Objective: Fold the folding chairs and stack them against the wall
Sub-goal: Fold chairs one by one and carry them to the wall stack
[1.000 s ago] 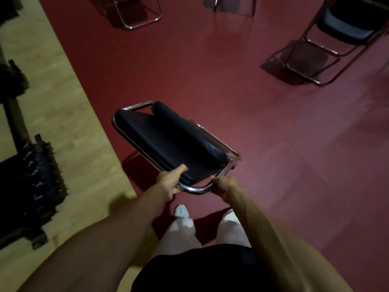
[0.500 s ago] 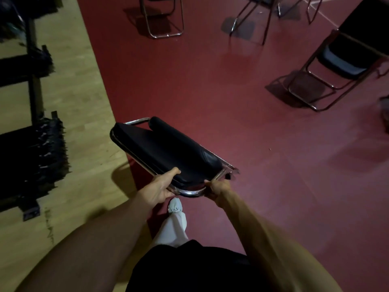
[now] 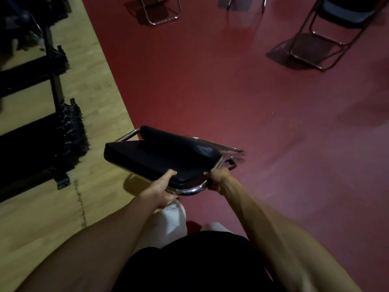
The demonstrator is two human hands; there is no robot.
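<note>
Red floor point(image 3: 252, 106) fills most of the frame, with a wood strip point(image 3: 94, 98) down the left and a dark rack point(image 3: 42, 144) at the left edge. Light is dim. No wall in view.

Folded chair point(image 3: 164, 157) is at frame centre, carried roughly flat and clear of the floor, over the red/wood seam. Black pad is up, chrome tube round the edge.

Risks, as judged from here:
- Grip is on the near end only, so the far end hangs out unsupported. A loose wrist could let it dip and strike the floor or the rack.
- Nothing visibly locks the fold. If it tilts, the frame may swing open and pinch fingers near the hinge on the right side.
- Open chair point(image 3: 328, 39) upper right and another chair point(image 3: 160, 13) at top centre are not yet folded, so there are leg loops to trip on.

Grip:
- Left hand point(image 3: 162, 186) is on the near-left edge. The thumb lies flat on the pad. The other fingers go under the frame, hidden but apparently clamping from below.
- Right hand point(image 3: 217, 179) is at the near-right corner, fingers wrapped tight round the chrome tube.
- The chair extends away from both hands toward upper frame, with the near rail bridging between them.
</note>
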